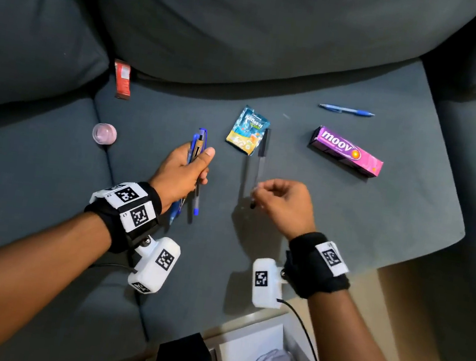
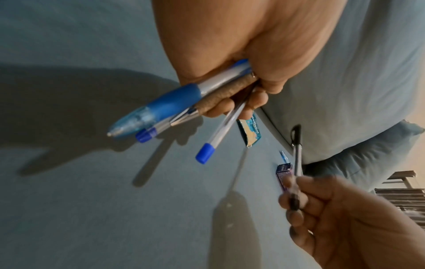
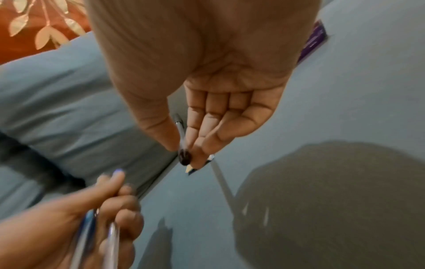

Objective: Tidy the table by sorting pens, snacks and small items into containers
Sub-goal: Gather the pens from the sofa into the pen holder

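Head view: my left hand (image 1: 185,170) fists a pen bundle (image 1: 196,156); right hand (image 1: 281,199) pinches black-capped pen (image 1: 260,165), prob. to add.

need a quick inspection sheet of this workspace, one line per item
surface: dark grey sofa seat, not a table.
job's things: blue pen, sachet, moov box, red wrapper and pink jar lie loose.
clutter: nothing seen.
grippers: left hand grips a pen bundle; right hand pinches a black pen by one end.
cables: black leads run from both wrist cameras.
surroundings: back cushions; white box at the near edge; orange leaf-print fabric.
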